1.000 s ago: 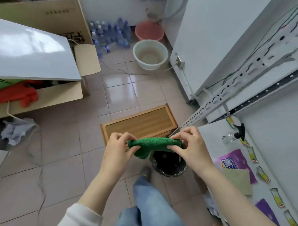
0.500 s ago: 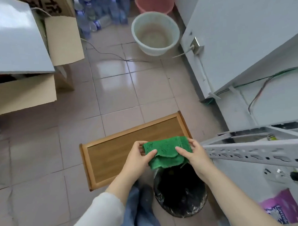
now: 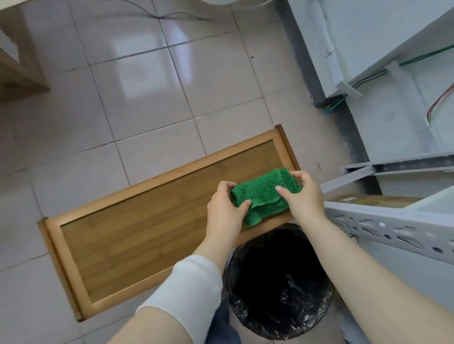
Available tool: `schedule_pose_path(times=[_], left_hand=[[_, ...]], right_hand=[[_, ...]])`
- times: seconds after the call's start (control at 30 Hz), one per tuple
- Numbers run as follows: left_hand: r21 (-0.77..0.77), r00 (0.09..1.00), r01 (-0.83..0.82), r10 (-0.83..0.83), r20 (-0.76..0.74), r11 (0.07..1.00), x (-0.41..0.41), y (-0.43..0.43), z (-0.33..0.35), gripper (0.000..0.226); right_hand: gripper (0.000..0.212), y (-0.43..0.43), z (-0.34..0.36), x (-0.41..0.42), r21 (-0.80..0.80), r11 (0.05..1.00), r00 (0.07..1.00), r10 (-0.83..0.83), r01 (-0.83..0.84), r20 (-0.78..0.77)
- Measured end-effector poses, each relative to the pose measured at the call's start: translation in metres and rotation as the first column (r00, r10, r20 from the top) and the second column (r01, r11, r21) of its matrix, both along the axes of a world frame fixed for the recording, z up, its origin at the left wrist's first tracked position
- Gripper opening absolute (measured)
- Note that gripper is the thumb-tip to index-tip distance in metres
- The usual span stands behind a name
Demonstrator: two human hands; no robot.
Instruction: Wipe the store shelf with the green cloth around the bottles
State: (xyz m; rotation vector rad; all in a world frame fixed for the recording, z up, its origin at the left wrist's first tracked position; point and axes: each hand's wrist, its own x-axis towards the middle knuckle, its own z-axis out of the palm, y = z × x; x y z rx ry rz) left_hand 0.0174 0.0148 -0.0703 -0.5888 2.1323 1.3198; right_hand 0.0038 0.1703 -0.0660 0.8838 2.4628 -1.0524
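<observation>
The folded green terry cloth [image 3: 263, 193] is held above the right end of the long rectangular bamboo tray [image 3: 168, 174]. The left hand [image 3: 223, 211] pinches its left edge and the right hand [image 3: 303, 197] its right. Just nearer than the tray stands a round black-bagged bin [image 3: 277, 286]. To the tray's right juts a grey perforated metal shelf rail [image 3: 405, 229].

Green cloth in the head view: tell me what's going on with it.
A person grips a folded green terry cloth, left hand at one end, right hand at the other. It is held above a rectangular wooden tray on the tiled floor, beside a black-lined bin. The grey metal shelf at the right is not yet touched.
</observation>
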Motion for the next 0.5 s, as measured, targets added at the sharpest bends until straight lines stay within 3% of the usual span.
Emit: schedule_pose_path(times=[0.17, 0.3, 0.4, 0.5], left_hand=[[-0.125, 0.998, 0.044, -0.050, -0.046, 0.991, 0.003, 0.004, -0.005, 0.037], [-0.329, 0.978, 0.127, -0.173, -0.115, 0.936, 0.007, 0.011, 0.001, 0.045], [-0.448, 0.914, 0.190, -0.324, -0.242, 0.873, 0.006, 0.009, 0.015, 0.048], [-0.577, 0.760, 0.321, -0.568, -0.316, 0.751, 0.000, 0.003, 0.028, 0.040]], right_hand=[[0.041, -0.006, -0.009, 0.004, 0.054, 0.998, 1.000, -0.016, 0.017, -0.021], [0.053, -0.017, -0.004, 0.008, 0.248, 0.962, 0.986, 0.136, -0.110, -0.091], [0.055, -0.025, 0.009, 0.005, 0.437, 0.852, 0.912, 0.383, -0.287, -0.148], [0.053, -0.028, 0.021, 0.003, 0.528, 0.707, 0.807, 0.587, -0.471, -0.066]])
